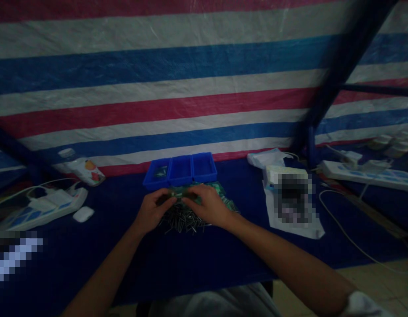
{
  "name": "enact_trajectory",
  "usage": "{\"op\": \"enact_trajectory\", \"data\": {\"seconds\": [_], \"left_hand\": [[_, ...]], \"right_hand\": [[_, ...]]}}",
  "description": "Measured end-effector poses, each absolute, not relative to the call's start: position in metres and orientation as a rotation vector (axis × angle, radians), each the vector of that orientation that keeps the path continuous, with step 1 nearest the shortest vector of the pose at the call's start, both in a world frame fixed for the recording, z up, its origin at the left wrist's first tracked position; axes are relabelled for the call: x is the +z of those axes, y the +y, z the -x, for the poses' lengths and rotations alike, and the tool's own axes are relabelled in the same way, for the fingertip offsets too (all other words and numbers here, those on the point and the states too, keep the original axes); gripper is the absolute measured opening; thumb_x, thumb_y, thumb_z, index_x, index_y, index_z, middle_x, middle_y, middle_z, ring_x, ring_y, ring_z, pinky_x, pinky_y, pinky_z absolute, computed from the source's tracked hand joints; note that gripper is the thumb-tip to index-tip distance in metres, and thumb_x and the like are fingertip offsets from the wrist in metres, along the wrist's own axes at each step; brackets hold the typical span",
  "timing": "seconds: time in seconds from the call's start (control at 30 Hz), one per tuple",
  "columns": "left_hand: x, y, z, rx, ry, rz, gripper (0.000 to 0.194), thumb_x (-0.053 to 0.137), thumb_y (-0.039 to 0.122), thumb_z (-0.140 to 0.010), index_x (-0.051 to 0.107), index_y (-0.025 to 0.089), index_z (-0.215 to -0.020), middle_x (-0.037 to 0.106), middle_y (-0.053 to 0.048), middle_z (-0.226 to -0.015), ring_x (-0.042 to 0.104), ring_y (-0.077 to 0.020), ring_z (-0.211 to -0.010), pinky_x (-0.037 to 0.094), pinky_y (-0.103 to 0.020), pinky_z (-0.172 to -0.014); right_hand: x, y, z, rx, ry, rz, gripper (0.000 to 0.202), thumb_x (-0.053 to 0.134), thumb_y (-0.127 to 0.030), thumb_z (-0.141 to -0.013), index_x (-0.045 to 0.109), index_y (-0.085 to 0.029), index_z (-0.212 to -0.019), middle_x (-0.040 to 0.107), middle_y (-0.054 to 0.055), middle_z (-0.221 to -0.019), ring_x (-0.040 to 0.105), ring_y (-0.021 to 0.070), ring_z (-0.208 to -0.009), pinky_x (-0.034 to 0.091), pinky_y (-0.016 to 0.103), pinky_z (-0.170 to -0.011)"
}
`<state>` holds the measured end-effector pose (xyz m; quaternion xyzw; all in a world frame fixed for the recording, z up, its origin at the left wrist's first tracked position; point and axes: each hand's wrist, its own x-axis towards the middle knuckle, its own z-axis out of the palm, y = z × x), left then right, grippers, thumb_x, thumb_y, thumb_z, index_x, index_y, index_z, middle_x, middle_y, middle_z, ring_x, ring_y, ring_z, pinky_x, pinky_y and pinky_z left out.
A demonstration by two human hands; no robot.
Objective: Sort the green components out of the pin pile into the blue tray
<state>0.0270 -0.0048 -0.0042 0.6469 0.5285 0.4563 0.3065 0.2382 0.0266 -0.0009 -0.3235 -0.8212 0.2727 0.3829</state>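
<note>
Both of my hands are together at the middle of the table, fingers pinched on a small greenish plastic bag [178, 192]. My left hand [152, 211] grips its left side. My right hand [210, 206] holds the right side, thumb toward the other thumb. Right beneath them lies a heap of thin metal nails or screws [183, 221]. More green plastic packaging [222, 191] shows behind the right hand. Just beyond the hands stands a blue tray [169, 171] with three compartments; the left one contains a few small pieces.
A bottle [86, 169], a power strip [61, 207] and a small white case [83, 214] are on the left. To the right lie white wrapping [273, 215], a box [273, 175], another power strip [372, 174] and a loose cable [336, 222]. Striped sheeting [190, 105] hangs behind.
</note>
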Motion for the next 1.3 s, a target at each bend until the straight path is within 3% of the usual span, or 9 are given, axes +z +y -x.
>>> {"op": "enact_trajectory", "data": {"seconds": [0.1,0.2,0.37,0.73,0.83,0.9,1.07,1.2,1.3], "left_hand": [[-0.002,-0.004,-0.025,1.297,1.421,-1.683,0.023,0.075,0.040,-0.075,0.075,0.018,-0.081,0.076,-0.003,-0.076,0.069,-0.0196,-0.070,0.055,-0.029,-0.066],[0.000,-0.003,-0.020,1.381,1.441,-1.667,0.025,0.077,0.042,-0.074,0.074,0.017,-0.080,0.075,-0.003,-0.075,0.068,-0.0193,-0.070,0.054,-0.029,-0.065],[0.001,-0.002,-0.015,1.442,1.463,-1.658,0.028,0.078,0.043,-0.072,0.073,0.017,-0.080,0.074,-0.003,-0.074,0.067,-0.0185,-0.069,0.054,-0.028,-0.063],[-0.002,0.001,-0.014,1.416,1.526,-1.707,0.030,0.077,0.046,-0.075,0.073,0.017,-0.081,0.074,-0.003,-0.074,0.068,-0.0190,-0.069,0.054,-0.029,-0.064],[-0.001,0.002,-0.015,1.455,1.525,-1.774,0.026,0.074,0.043,-0.078,0.074,0.018,-0.084,0.074,-0.004,-0.080,0.068,-0.0187,-0.072,0.054,-0.029,-0.066],[0.000,0.002,-0.018,1.489,1.511,-1.881,0.022,0.073,0.039,-0.079,0.075,0.018,-0.084,0.074,-0.005,-0.086,0.067,-0.0184,-0.075,0.054,-0.029,-0.067],[0.003,-0.004,-0.024,1.375,1.498,-2.075,0.016,0.069,0.034,-0.084,0.078,0.020,-0.085,0.067,0.001,-0.065,0.059,-0.0139,-0.059,0.048,-0.026,-0.058],[-0.001,-0.008,-0.022,1.240,1.467,-1.931,0.020,0.068,0.035,-0.086,0.079,0.020,-0.094,0.069,0.002,-0.058,0.062,-0.0138,-0.053,0.049,-0.025,-0.055],[-0.003,-0.009,-0.020,1.175,1.355,-1.784,0.025,0.068,0.034,-0.086,0.078,0.021,-0.105,0.073,0.001,-0.061,0.067,-0.0153,-0.055,0.054,-0.026,-0.057]], "right_hand": [[0.011,0.005,-0.271,0.663,-2.123,0.809,0.016,0.064,-0.034,-0.092,0.071,-0.022,-0.100,0.075,0.003,-0.093,0.067,0.0158,-0.081,0.046,0.031,-0.077],[0.006,-0.027,-0.317,0.373,-2.106,0.932,0.016,0.058,-0.033,-0.096,0.068,-0.022,-0.091,0.075,0.000,-0.085,0.070,0.0161,-0.081,0.047,0.036,-0.088],[-0.023,-0.059,-0.381,0.018,-1.952,1.264,0.020,0.060,-0.040,-0.094,0.069,-0.023,-0.089,0.074,-0.002,-0.078,0.071,0.0182,-0.071,0.033,0.054,-0.112],[-0.001,0.005,-0.397,0.304,-1.884,1.381,0.030,0.059,-0.050,-0.087,0.073,-0.023,-0.089,0.076,0.002,-0.079,0.072,0.0247,-0.077,0.028,0.065,-0.114],[0.018,0.012,-0.366,0.390,-2.020,1.160,0.026,0.060,-0.045,-0.089,0.072,-0.022,-0.094,0.076,0.003,-0.086,0.071,0.0220,-0.081,0.036,0.058,-0.110],[0.025,0.017,-0.338,0.610,-2.089,1.032,0.032,0.060,-0.046,-0.090,0.071,-0.021,-0.107,0.074,0.003,-0.083,0.069,0.0194,-0.076,0.051,0.044,-0.087],[0.015,0.034,-0.272,1.469,-2.026,0.722,0.067,0.066,-0.050,-0.087,0.048,-0.023,-0.145,0.070,0.001,-0.081,0.060,0.0130,-0.060,0.046,0.029,-0.055],[-0.004,0.041,-0.250,1.663,-1.842,0.623,0.051,0.064,-0.049,-0.088,0.059,-0.023,-0.132,0.071,0.007,-0.105,0.059,0.0102,-0.063,0.047,0.029,-0.058],[-0.007,0.038,-0.251,1.610,-1.821,0.637,0.037,0.064,-0.047,-0.088,0.068,-0.023,-0.116,0.070,0.005,-0.102,0.058,0.0106,-0.068,0.048,0.029,-0.064]]}}
